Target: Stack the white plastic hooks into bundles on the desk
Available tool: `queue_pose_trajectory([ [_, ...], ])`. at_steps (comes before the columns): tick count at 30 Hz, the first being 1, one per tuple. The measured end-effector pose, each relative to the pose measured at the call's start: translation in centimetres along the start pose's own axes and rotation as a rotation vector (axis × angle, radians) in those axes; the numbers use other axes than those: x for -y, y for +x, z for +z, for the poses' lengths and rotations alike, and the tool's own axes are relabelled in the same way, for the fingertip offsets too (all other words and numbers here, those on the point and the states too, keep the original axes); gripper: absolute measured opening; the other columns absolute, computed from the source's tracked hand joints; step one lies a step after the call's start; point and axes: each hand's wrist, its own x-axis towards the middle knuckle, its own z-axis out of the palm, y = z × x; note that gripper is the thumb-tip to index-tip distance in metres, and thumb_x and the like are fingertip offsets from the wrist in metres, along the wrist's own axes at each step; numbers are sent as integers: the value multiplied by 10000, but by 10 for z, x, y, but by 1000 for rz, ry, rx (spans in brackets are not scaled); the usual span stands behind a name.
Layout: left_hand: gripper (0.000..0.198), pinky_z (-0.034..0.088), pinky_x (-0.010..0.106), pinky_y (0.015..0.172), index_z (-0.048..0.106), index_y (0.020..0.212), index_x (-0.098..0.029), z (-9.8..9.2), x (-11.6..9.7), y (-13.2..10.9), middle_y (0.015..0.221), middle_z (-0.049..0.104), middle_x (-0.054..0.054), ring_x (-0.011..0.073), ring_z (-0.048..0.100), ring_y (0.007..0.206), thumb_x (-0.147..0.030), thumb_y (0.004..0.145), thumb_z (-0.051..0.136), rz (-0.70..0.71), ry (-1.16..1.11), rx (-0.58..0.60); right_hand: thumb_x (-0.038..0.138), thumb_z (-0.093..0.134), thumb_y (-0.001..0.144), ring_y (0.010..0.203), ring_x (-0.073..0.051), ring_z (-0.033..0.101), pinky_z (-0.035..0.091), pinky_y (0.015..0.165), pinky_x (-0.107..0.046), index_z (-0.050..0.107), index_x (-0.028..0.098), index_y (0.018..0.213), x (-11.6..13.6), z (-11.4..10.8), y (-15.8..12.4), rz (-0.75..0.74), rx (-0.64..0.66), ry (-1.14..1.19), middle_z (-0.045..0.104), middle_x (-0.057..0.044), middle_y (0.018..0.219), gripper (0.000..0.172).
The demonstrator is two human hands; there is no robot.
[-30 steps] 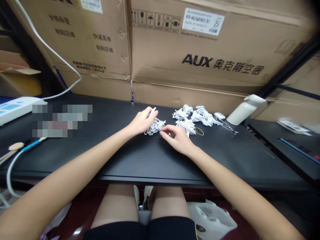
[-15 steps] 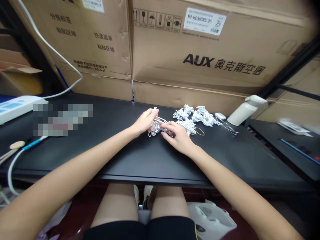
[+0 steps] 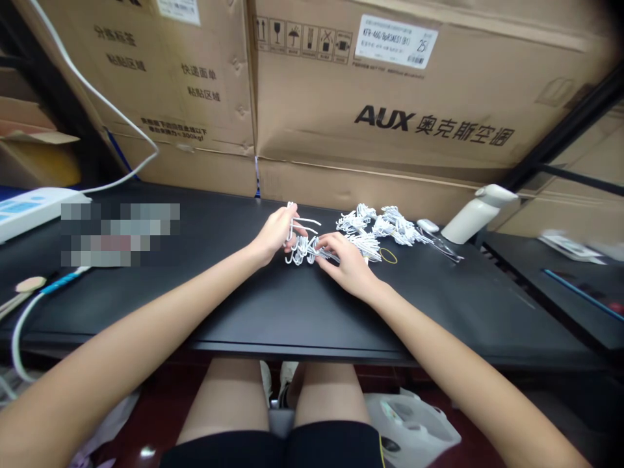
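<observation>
My left hand [image 3: 277,235] is closed around a few thin white wire hooks [image 3: 307,221], whose long ends stick out to the right above the table. Below and between the hands lies a loose heap of white hooks [image 3: 301,250] with curled ends. My right hand [image 3: 347,265] has its fingers bent over the right side of that heap, pressing on the hooks there; its fingertips partly cover them. Just behind it lies a bundle of white hooks [image 3: 365,245], with a yellow rubber band [image 3: 389,255] beside it.
More white hook bundles [image 3: 397,224] lie farther back. A glasses-like item [image 3: 444,247], a small white case [image 3: 428,225] and a white bottle [image 3: 480,213] stand to the right. On the left are a power strip [image 3: 36,207] and a cable [image 3: 63,281]. Large cartons [image 3: 419,156] line the back.
My left hand has moved slightly left and up, drawing a few hooks clear of the heap. The right hand stays nearly in place on the hooks.
</observation>
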Motion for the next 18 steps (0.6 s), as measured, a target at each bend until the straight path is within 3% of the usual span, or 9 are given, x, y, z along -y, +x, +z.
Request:
queue_pose_trajectory([
  [18,277,254,158,304,421,834,-185,1,-2,-1,536,547,-20,51,330,302,-444,925,385,18,-18,-3,302,516,860,800,-171,628,494,761,-333,496,206,904,-1,3,-1,149,-108,146,631,-68,995,107],
])
